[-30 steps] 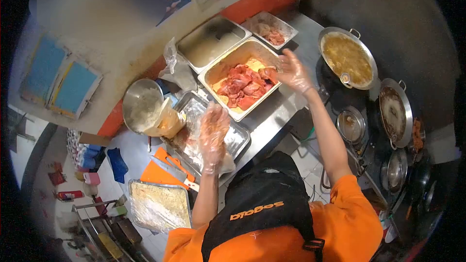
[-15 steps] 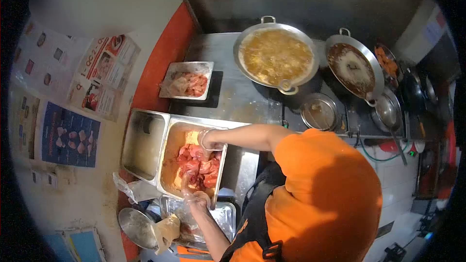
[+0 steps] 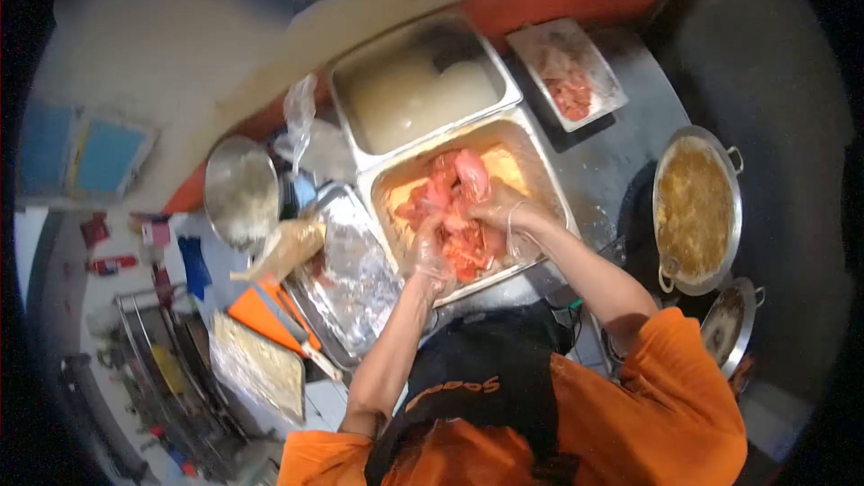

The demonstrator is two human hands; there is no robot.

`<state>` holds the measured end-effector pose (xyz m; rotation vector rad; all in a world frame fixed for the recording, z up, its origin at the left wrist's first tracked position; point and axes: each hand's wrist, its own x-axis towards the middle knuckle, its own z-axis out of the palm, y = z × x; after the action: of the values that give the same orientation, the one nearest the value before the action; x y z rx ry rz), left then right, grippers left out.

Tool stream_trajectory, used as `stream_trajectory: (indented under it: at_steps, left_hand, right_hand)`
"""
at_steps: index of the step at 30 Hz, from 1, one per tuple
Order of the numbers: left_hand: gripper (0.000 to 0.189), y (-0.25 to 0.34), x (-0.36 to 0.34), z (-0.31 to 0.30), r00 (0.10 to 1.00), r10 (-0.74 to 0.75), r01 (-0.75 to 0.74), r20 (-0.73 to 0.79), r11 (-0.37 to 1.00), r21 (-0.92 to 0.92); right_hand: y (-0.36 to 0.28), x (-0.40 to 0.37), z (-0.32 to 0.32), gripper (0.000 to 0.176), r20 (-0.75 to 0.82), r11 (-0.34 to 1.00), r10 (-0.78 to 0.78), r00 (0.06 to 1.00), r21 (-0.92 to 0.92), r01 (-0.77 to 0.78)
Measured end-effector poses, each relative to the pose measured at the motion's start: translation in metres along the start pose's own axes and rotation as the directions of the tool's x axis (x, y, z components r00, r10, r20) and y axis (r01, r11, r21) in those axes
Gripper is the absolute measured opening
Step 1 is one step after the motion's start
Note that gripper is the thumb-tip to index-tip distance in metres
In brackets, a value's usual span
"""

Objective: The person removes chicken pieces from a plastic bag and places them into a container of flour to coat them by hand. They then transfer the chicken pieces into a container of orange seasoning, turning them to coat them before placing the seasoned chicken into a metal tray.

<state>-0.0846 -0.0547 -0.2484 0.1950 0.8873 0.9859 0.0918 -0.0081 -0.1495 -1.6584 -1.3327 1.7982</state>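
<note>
Wet red pieces of raw meat [image 3: 447, 187] lie heaped in a deep steel pan [image 3: 560, 193] that also holds orange-yellow powder [image 3: 506, 166]. My left hand [image 3: 428, 252], in a clear plastic glove, grips the near left side of the heap. From the right, my right hand [image 3: 502, 212], gloved the same way, closes around more of the meat. One smooth pink piece stands up between the hands. My fingertips are partly hidden among the pieces.
A pan of cloudy liquid [image 3: 409, 94] adjoins behind. At the back right sits a small meat tray [image 3: 607, 85]; farther right, a wok of bubbling oil [image 3: 695, 207]. Left are a steel tray [image 3: 355, 261], a bowl [image 3: 241, 189] and a white-handled tool [image 3: 315, 355] on orange.
My view has swung left, so the woks now appear at the far right. My hands remain in the meat pan and have come closer together around the heap.
</note>
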Motion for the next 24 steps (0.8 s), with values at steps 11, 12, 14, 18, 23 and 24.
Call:
stream_trajectory:
  at_steps: [11, 12, 14, 18, 23, 24]
  left_hand:
    - [0.06, 0.053, -0.03, 0.046, 0.982, -0.135, 0.127, -0.132, 0.99, -0.063]
    - [0.06, 0.057, -0.023, 0.049, 0.985, -0.125, 0.12, -0.118, 0.992, -0.048]
    - [0.066, 0.056, -0.02, 0.053, 0.985, -0.145, 0.147, -0.089, 0.989, 0.022]
    - [0.073, 0.065, -0.018, 0.078, 0.989, -0.137, 0.138, 0.057, 0.99, -0.018]
    - [0.067, 0.062, -0.029, 0.055, 0.99, -0.139, 0.142, -0.03, 0.984, 0.112]
    - [0.068, 0.076, -0.043, 0.071, 0.956, -0.246, 0.261, -0.161, 0.962, 0.082]
  right_hand:
    - [0.025, -0.004, -0.044, 0.078, 0.131, 0.854, 0.463, 0.876, 0.199, -0.481]
    - [0.052, 0.02, -0.032, 0.078, 0.122, 0.861, 0.448, 0.886, 0.208, -0.464]
    - [0.106, 0.056, 0.006, 0.093, -0.053, 0.913, 0.391, 0.919, 0.145, -0.381]
    - [0.073, 0.031, 0.004, 0.107, 0.261, 0.838, 0.191, 0.946, 0.458, -0.295]
    - [0.007, -0.031, 0.007, 0.105, -0.135, 0.993, 0.067, 0.989, 0.101, -0.053]
    - [-0.016, -0.045, -0.007, 0.105, -0.15, 0.991, 0.077, 0.986, 0.117, -0.06]
